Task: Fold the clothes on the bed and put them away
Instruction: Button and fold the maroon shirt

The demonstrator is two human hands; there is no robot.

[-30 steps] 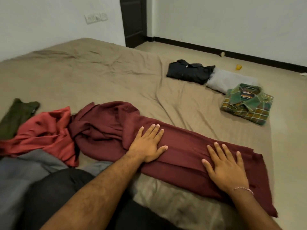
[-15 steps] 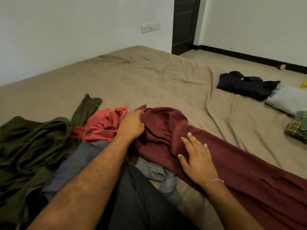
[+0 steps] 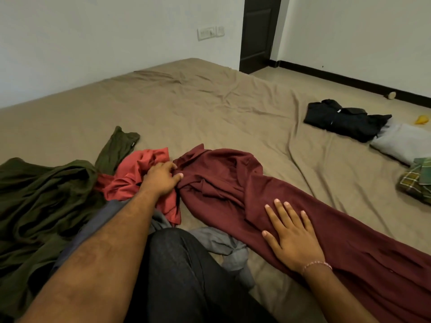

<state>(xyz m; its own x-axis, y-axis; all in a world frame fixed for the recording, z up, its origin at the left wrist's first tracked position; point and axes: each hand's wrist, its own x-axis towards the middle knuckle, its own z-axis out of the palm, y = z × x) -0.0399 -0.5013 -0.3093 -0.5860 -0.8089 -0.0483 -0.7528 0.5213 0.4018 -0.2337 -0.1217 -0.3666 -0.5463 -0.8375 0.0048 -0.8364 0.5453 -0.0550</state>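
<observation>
A long maroon garment stretches across the tan bed sheet from the centre to the lower right. My left hand grips its bunched left end, beside a crumpled red garment. Flat on the maroon cloth lies my right hand, fingers straight and spread. A dark green garment is heaped at the left, and a grey garment lies partly under my leg.
Folded clothes sit at the right edge of the bed: a black one, a light grey one and a green plaid shirt. A dark door stands at the back. Small objects lie on the floor near the far wall.
The view has swung left. My left hand went from lying flat on the maroon garment to gripping its bunched left end. My right hand slid left along the cloth and stays flat.
</observation>
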